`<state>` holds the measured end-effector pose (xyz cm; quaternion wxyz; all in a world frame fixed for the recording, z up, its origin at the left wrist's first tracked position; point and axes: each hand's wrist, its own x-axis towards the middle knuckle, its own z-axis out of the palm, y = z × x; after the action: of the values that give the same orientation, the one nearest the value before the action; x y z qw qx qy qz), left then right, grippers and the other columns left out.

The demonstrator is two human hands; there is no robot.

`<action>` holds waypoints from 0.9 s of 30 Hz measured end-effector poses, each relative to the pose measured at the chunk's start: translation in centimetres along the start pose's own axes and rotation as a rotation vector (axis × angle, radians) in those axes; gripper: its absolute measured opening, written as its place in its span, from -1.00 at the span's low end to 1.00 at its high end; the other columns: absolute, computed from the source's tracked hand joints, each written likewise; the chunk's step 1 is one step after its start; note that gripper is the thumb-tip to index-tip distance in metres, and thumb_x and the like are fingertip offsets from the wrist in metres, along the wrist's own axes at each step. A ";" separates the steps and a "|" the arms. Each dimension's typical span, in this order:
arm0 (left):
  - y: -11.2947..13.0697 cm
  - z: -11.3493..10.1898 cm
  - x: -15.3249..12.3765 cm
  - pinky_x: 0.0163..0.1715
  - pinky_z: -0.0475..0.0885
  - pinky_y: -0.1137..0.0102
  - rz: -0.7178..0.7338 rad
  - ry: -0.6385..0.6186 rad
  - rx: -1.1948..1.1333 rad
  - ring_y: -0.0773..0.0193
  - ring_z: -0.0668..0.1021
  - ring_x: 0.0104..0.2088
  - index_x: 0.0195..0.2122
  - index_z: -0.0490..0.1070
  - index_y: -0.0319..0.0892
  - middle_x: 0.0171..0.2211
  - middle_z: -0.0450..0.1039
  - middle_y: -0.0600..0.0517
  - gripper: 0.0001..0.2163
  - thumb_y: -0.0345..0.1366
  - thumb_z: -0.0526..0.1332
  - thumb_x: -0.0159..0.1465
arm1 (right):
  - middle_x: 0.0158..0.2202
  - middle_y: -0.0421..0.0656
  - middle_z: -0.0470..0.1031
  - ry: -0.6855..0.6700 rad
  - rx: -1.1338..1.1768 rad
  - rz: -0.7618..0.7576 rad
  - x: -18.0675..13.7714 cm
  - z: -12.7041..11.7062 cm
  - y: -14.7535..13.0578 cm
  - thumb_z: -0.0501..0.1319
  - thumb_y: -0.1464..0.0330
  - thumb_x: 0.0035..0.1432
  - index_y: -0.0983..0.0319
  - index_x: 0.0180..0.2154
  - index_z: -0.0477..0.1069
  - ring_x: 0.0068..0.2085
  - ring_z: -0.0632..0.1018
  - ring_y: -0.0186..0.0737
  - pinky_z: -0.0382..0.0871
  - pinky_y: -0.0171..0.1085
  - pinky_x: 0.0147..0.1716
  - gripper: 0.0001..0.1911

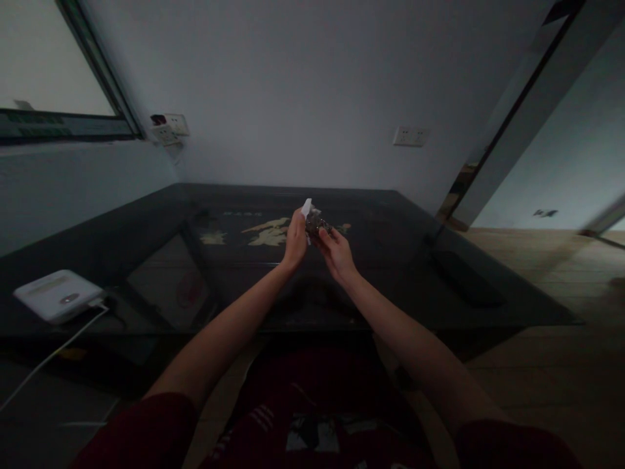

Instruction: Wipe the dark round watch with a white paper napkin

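Above the middle of the dark glass-topped table (pixel 381 273), both hands meet around a small dark, shiny object (pixel 314 224) with an uneven surface. Its exact kind is too small and dim to tell. My right hand (pixel 338 253) is closed on its lower right side, thumb on top. My left hand (pixel 295 240) is closed at its left side, and a thin white piece (pixel 306 208), like tissue or paper, sticks up between thumb and object. Some of the object is hidden by the fingers.
A white box-shaped device (pixel 61 293) with a white cable (pixel 53 358) stands at the table's left. A flat black item (pixel 466 279) lies on the right. Wall sockets (pixel 411 136) sit behind the table, near a doorway edge at right.
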<state>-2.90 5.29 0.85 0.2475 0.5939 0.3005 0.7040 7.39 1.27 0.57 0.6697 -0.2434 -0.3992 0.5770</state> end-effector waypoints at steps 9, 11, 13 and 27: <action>1.2 -0.1 0.0 0.10 0.32 0.24 0.056 -0.014 0.056 0.15 0.49 0.02 -0.05 0.43 -0.14 -0.03 0.48 -0.13 -0.55 0.09 0.00 0.33 | -0.19 -0.22 0.58 0.046 -0.089 -0.076 0.3 -0.1 0.1 0.46 0.34 -0.24 0.14 -0.16 0.46 -0.05 0.55 -0.24 0.39 -0.23 0.05 -0.50; 0.5 -0.2 0.4 0.05 0.37 0.23 -0.056 -0.012 -0.055 0.14 0.53 -0.01 -0.09 0.46 -0.16 -0.07 0.52 -0.11 -0.55 0.08 0.00 0.33 | -0.16 -0.21 0.57 0.030 -0.110 -0.079 0.2 -0.1 0.0 0.47 0.34 -0.24 0.13 -0.16 0.45 -0.02 0.54 -0.22 0.38 -0.22 0.07 -0.50; 0.0 -0.4 0.9 0.03 0.41 0.22 -0.163 -0.029 -0.179 0.13 0.56 -0.05 -0.12 0.48 -0.17 -0.10 0.55 -0.10 -0.57 0.04 0.00 0.33 | -0.15 -0.20 0.57 0.024 -0.117 -0.068 0.1 -0.1 0.0 0.47 0.32 -0.23 0.14 -0.17 0.46 0.00 0.53 -0.21 0.38 -0.20 0.08 -0.51; 0.7 -0.1 0.0 0.14 0.30 0.20 0.040 -0.004 0.055 0.13 0.50 0.03 -0.06 0.46 -0.13 -0.02 0.50 -0.12 -0.55 0.09 0.00 0.33 | -0.15 -0.17 0.59 0.066 -0.116 -0.077 0.4 -0.2 0.3 0.46 0.30 -0.20 0.17 -0.14 0.44 0.00 0.54 -0.18 0.36 -0.16 0.13 -0.49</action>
<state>-3.00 4.77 1.38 0.2177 0.6077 0.3073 0.6992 7.41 1.75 0.27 0.6890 -0.2850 -0.4186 0.5185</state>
